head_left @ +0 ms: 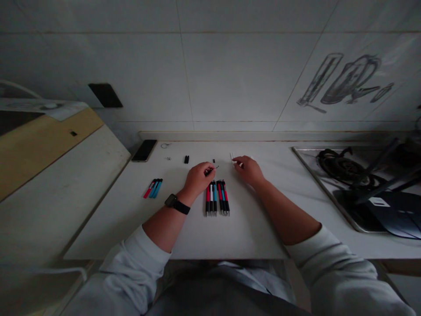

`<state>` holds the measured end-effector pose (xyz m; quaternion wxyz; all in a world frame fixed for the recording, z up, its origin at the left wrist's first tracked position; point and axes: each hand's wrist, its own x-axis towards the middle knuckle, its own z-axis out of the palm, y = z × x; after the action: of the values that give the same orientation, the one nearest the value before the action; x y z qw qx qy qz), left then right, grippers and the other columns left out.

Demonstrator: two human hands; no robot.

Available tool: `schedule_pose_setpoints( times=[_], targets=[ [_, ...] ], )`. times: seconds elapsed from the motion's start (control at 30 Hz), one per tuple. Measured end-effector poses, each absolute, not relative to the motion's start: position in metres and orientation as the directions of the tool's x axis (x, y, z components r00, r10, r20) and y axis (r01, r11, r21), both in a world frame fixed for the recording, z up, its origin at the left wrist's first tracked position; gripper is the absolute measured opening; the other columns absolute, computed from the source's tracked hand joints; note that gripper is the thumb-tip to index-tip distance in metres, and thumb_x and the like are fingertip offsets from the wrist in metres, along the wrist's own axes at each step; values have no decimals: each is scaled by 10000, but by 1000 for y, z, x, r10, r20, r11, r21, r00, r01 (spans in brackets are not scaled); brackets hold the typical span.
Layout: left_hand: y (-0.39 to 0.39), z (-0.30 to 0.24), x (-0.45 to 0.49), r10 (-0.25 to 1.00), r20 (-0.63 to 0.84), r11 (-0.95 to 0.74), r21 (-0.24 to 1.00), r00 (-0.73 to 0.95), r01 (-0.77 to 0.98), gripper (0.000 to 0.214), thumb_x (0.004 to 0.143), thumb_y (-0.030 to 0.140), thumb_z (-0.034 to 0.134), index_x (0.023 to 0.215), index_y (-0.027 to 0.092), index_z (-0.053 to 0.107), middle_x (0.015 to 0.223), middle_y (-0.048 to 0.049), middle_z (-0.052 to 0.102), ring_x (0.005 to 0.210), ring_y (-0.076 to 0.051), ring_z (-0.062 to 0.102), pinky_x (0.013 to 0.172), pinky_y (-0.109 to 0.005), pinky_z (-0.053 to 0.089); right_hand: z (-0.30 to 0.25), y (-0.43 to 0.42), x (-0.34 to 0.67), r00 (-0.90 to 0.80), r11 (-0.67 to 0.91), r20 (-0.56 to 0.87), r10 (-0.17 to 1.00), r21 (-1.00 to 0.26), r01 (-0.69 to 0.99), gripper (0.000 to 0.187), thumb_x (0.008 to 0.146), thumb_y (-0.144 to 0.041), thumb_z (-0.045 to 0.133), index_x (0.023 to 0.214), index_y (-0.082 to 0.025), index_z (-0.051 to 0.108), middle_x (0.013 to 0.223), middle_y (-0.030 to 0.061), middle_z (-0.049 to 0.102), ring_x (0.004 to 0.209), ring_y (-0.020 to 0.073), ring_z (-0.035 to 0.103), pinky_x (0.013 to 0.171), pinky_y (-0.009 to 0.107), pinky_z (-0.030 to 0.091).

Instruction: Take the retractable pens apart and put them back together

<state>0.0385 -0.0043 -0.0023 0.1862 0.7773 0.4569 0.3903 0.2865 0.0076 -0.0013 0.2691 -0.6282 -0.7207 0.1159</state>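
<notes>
My left hand [199,176], with a black watch on its wrist, is closed around a small black pen part [208,173]; a thin tip pokes out to the right. My right hand [249,169] reaches to thin pale rods [231,155] lying on the counter, its fingertips pinched at their near end. Just below the hands lie finished-looking pens [215,199] side by side in two groups, with red, white and blue barrels and black grips. A tiny black piece [213,160] rests between the hands, towards the wall.
Red and blue pen barrels [153,188] lie at left on the white counter [250,228]. Further back are two small black pieces [186,159], tiny metal bits [169,158], a ring [165,145] and a phone [144,150]. A gas stove [345,169] with a dark router-like device [391,210] stands right.
</notes>
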Motion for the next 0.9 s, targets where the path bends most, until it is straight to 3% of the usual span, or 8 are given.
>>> schedule_pose_setpoints(
  times=[0.1,0.23,0.33,0.47,0.57,0.67,0.8,0.9],
  targets=[
    [-6,2,40,842,461,-535,649,279,541,68,924,222,637,935,226,704,948,-37,755,881,-182,697,807,-308,551,-1,0,269,-107,265,259,960,-707,655,281,930,-353,601,1139,-234,746,1016,51,744,836,161,661,851,292,524],
    [-10,6,43,821,494,-566,637,286,524,79,936,230,622,946,222,700,933,-38,743,863,-177,684,808,-302,544,-4,-6,242,-122,200,168,978,-920,338,320,880,-463,623,1064,-215,706,897,31,726,750,154,658,677,264,532],
    [-12,7,45,813,511,-576,633,281,517,81,940,234,621,952,219,699,949,-43,743,882,-179,681,820,-302,540,-3,-7,229,-92,164,149,985,-968,191,324,841,-493,638,976,-201,671,823,20,691,707,145,641,606,239,508],
    [-7,4,42,816,510,-571,638,273,517,89,946,244,621,967,219,704,980,-45,751,884,-178,683,827,-304,537,4,3,229,-60,177,168,984,-957,229,296,837,-481,634,941,-206,659,808,20,689,723,143,645,605,227,505],
    [3,-2,37,849,480,-517,664,222,540,88,943,245,626,950,217,708,971,-39,761,877,-177,692,822,-298,537,8,23,238,-16,156,159,987,-935,318,224,876,-407,612,947,-200,657,858,41,723,734,143,671,620,228,523],
    [15,-9,31,896,427,-420,720,125,553,88,933,258,637,929,215,713,920,-27,767,827,-171,698,786,-289,539,12,48,242,-25,64,60,998,-864,499,138,906,-303,601,925,-188,674,891,53,755,717,130,689,647,227,538],
    [26,-16,28,927,374,-333,775,36,537,86,916,266,653,905,213,719,884,-23,768,774,-166,692,756,-286,539,16,77,235,-96,71,-15,995,-561,824,133,889,-243,630,898,-193,753,794,54,761,724,157,700,723,257,541],
    [29,-19,28,933,360,-316,793,18,520,84,908,266,657,892,212,719,863,-21,761,773,-167,690,756,-288,537,18,92,225,-123,107,-29,992,-327,939,185,881,-245,621,883,-191,797,775,81,762,807,203,715,797,290,538]
  ],
)
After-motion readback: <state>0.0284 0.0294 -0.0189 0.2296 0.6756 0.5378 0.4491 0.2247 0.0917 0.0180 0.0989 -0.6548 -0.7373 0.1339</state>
